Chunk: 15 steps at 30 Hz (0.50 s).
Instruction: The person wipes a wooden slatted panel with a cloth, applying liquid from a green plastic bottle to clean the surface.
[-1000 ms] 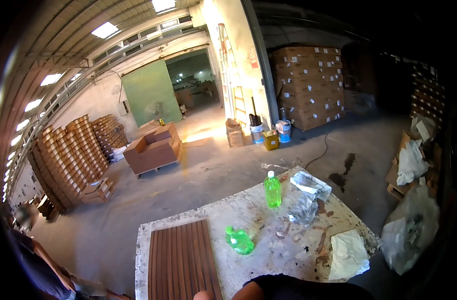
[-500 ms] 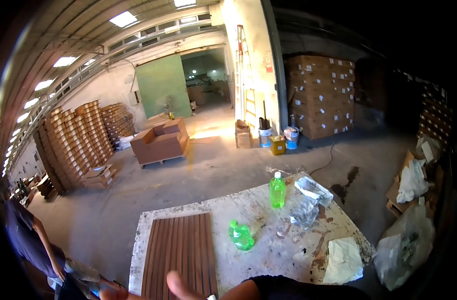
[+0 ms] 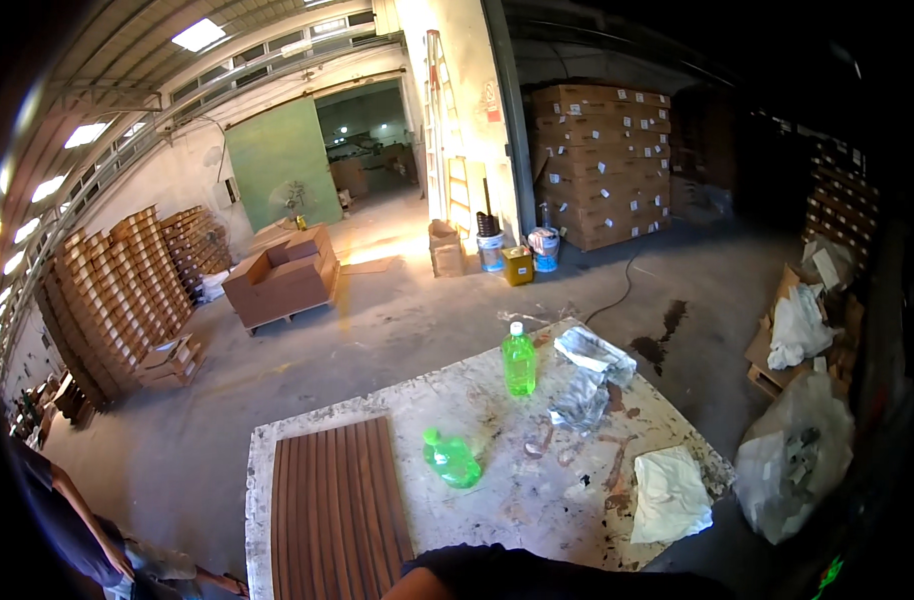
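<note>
Neither of my hands shows; both are out of the picture below. Only a dark sleeve (image 3: 537, 572) and a bit of bare right forearm (image 3: 420, 585) come in at the lower edge, in front of the table. Nearest to that forearm lies a brown slatted wooden panel (image 3: 335, 500), flat on the left part of a worn, stained white table (image 3: 497, 520). Right of the panel a green plastic bottle (image 3: 453, 460) lies tilted, looking squashed. Farther back a clear bottle of green liquid (image 3: 519, 362) stands upright with a white cap.
Crumpled silvery wrapping (image 3: 583, 392) and a pale cloth (image 3: 670, 497) lie on the table's right side. Beside it stands a clear bag of waste (image 3: 797, 455). Another person (image 3: 77, 510) is at the lower left. Farther off are buckets (image 3: 543, 250), stacked cartons (image 3: 602, 165) and a brown cardboard block (image 3: 282, 280).
My right hand, with its thumb raised over the panel's near end, has dropped out below. The whole view has shifted, so the table and room sit farther left and higher.
</note>
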{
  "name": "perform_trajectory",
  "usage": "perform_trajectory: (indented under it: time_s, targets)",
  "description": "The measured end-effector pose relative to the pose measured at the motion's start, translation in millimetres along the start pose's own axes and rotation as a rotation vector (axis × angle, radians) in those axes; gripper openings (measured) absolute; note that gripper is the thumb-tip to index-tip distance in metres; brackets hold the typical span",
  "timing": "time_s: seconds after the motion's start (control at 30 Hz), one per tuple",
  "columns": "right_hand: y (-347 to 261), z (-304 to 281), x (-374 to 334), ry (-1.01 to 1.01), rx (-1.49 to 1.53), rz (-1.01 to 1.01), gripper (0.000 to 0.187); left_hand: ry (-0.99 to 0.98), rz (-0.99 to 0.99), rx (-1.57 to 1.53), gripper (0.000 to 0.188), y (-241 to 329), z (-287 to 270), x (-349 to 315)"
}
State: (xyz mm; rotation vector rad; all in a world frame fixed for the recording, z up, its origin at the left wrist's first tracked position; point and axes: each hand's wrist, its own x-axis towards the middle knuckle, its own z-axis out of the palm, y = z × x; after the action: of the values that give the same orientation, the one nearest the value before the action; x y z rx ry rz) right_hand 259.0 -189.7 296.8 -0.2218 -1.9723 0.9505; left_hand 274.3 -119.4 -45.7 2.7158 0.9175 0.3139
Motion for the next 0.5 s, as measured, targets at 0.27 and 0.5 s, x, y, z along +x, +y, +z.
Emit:
perform_trajectory:
  time_s: [0.27,0.5]
  targets:
    - [59,-32,-56,0.118,-0.251,0.273,0.068,0.000,-0.001,-0.006,0.040,-1,0,-2]
    - [230,-37,-307,0.219,-1.194,1.308,0.078,-0.005,-0.053,-0.003,0.039,-13,-1,-16]
